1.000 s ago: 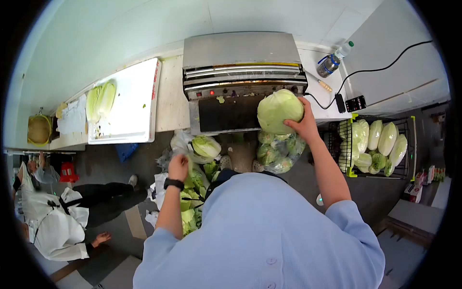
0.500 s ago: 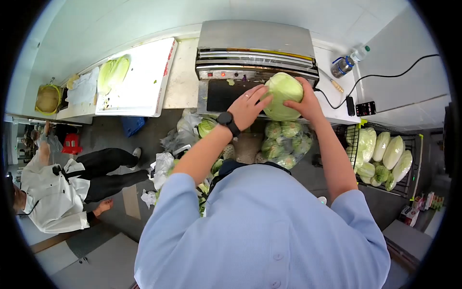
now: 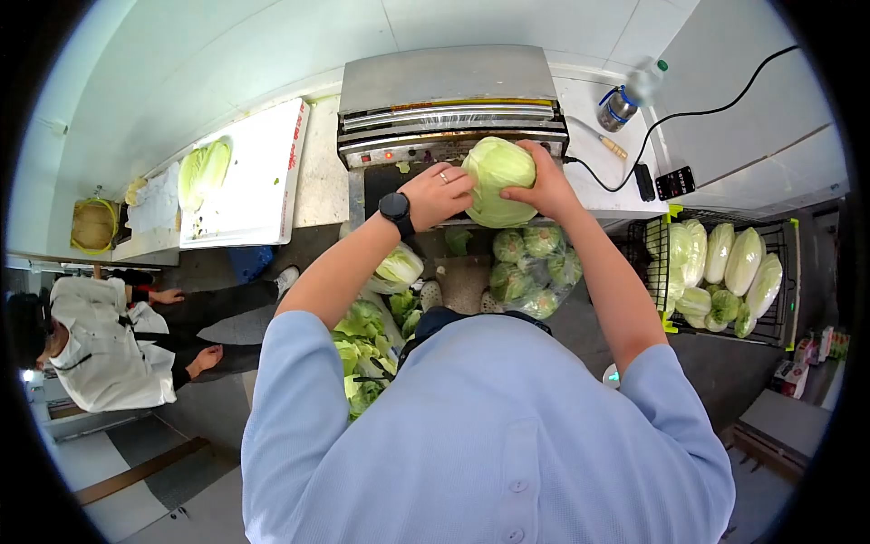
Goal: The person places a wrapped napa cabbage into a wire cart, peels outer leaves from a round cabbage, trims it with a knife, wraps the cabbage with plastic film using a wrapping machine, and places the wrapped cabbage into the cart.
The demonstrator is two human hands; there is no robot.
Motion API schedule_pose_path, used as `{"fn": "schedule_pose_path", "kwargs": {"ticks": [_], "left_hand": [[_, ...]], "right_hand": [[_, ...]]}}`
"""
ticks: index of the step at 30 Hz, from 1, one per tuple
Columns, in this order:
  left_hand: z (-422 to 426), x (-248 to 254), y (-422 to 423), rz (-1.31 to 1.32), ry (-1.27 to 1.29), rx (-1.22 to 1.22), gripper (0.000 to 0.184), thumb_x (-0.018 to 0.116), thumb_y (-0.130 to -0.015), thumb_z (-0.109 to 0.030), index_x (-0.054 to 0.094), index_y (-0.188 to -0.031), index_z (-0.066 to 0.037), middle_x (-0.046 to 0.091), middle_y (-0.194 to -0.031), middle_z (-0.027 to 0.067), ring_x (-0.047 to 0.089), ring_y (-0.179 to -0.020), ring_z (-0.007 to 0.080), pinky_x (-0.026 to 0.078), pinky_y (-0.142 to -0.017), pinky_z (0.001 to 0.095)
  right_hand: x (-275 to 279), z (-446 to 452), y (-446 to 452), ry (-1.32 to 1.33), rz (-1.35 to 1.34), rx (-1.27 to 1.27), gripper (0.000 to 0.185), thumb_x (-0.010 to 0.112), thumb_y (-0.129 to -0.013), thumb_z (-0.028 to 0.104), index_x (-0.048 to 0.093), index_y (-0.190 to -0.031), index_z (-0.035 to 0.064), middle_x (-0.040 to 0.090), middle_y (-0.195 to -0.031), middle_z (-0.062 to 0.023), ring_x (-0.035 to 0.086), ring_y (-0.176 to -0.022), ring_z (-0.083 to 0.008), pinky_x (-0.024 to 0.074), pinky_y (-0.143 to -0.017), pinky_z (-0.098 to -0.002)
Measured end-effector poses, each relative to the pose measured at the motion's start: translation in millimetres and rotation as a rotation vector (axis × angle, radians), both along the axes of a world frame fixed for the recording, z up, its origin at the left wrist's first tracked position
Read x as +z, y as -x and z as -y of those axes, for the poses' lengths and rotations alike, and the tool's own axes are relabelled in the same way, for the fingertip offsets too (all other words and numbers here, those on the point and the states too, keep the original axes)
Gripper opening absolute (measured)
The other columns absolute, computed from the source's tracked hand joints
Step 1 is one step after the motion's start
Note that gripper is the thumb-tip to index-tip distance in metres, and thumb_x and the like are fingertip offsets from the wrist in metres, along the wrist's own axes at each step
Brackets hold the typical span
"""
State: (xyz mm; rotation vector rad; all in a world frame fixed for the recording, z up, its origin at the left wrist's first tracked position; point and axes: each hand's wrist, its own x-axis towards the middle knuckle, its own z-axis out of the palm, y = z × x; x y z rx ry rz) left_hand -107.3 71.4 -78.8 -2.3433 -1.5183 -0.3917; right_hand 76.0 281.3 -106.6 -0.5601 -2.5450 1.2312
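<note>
A round pale green cabbage point(image 3: 499, 183) is held above the front of the wrapping machine point(image 3: 450, 86). My right hand point(image 3: 544, 184) grips its right side, thumb across the front and fingers behind. At the cabbage's left side is my left hand point(image 3: 435, 194), with a ring and a black watch; its bent fingertips touch the leaves. Whether those fingertips pinch a leaf is too small to tell. Beneath the cabbage, a clear bag of small round cabbages point(image 3: 535, 267) sits below the counter. A red light glows on the machine's front.
Left, a white board point(image 3: 258, 172) bears a napa cabbage point(image 3: 204, 175). Loose leaves point(image 3: 367, 349) lie below. Right, a bottle point(image 3: 617, 109), a knife point(image 3: 612, 146) and a phone point(image 3: 674, 184) rest near a cable. A black basket point(image 3: 787, 290) holds wrapped cabbages. A person point(image 3: 113, 344) stands far left.
My left hand has come up from the lower left to the cabbage's left side. My right hand still holds the cabbage, now slightly further left in view. The other person has shifted at the left.
</note>
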Motion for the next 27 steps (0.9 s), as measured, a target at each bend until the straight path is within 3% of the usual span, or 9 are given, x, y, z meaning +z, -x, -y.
{"fn": "schedule_pose_path", "kwargs": {"ticks": [7, 11, 17, 18, 23, 27], "left_hand": [[12.9, -21.9, -2.0, 0.033, 0.095, 0.016, 0.017, 0.065, -0.079, -0.012, 0.059, -0.095, -0.011, 0.061, -0.111, 0.0043, 0.06, -0.103, 0.0217, 0.048, -0.093, 0.0366], [6.0, -20.7, -25.8, 0.022, 0.08, 0.162, 0.019, 0.068, -0.08, -0.012, 0.06, -0.097, -0.011, 0.06, -0.107, 0.0044, 0.058, -0.101, 0.0227, 0.047, -0.092, 0.0374], [-3.2, -27.3, -37.0, 0.154, 0.036, 0.195, 0.02, 0.073, -0.076, -0.011, 0.062, -0.092, -0.011, 0.058, -0.1, 0.0044, 0.058, -0.1, 0.0239, 0.048, -0.092, 0.0389], [-2.0, -30.0, -35.7, 0.142, 0.059, 0.193, 0.017, 0.064, -0.079, -0.01, 0.063, -0.096, -0.013, 0.058, -0.101, 0.0039, 0.057, -0.101, 0.0232, 0.047, -0.094, 0.0381], [-0.2, -37.2, -26.8, 0.172, 0.075, 0.13, 0.016, 0.064, -0.079, -0.01, 0.063, -0.095, -0.013, 0.059, -0.102, 0.0036, 0.058, -0.102, 0.0234, 0.048, -0.093, 0.0384], [5.2, -37.0, -14.2, 0.187, 0.03, -0.021, 0.016, 0.067, -0.076, -0.01, 0.061, -0.09, -0.01, 0.061, -0.105, 0.005, 0.058, -0.106, 0.025, 0.05, -0.095, 0.0387]], "right_hand": [[-5.5, -10.3, -10.2, 0.212, -0.06, 0.005, 0.092, 0.093, -0.068, 0.027, 0.042, -0.143, 0.0078, 0.057, -0.134, -0.0152, 0.056, -0.123, -0.0302, 0.0479, -0.102, -0.041], [-1.6, -11.2, -16.6, 0.22, -0.04, -0.024, 0.091, 0.092, -0.07, 0.026, 0.042, -0.144, 0.0091, 0.058, -0.133, -0.0148, 0.057, -0.122, -0.0296, 0.0481, -0.102, -0.0408], [0.3, -10.8, -21.8, 0.215, -0.045, -0.054, 0.088, 0.091, -0.072, 0.027, 0.043, -0.145, 0.0119, 0.058, -0.134, -0.0131, 0.057, -0.122, -0.0281, 0.048, -0.102, -0.0403], [0.2, -10.2, -21.2, 0.215, -0.055, -0.056, 0.088, 0.091, -0.072, 0.027, 0.044, -0.144, 0.0119, 0.059, -0.134, -0.013, 0.058, -0.122, -0.0278, 0.048, -0.102, -0.0402], [-13.0, -12.3, -19.6, 0.216, -0.096, -0.086, 0.088, 0.092, -0.07, 0.026, 0.046, -0.142, 0.0096, 0.057, -0.135, -0.0126, 0.057, -0.122, -0.0265, 0.0479, -0.102, -0.0397], [-16.8, -14.1, -25.9, 0.38, -0.09, -0.105, 0.089, 0.091, -0.071, 0.027, 0.043, -0.145, 0.0109, 0.056, -0.137, -0.0111, 0.055, -0.125, -0.0276, 0.0458, -0.105, -0.0409]]}}
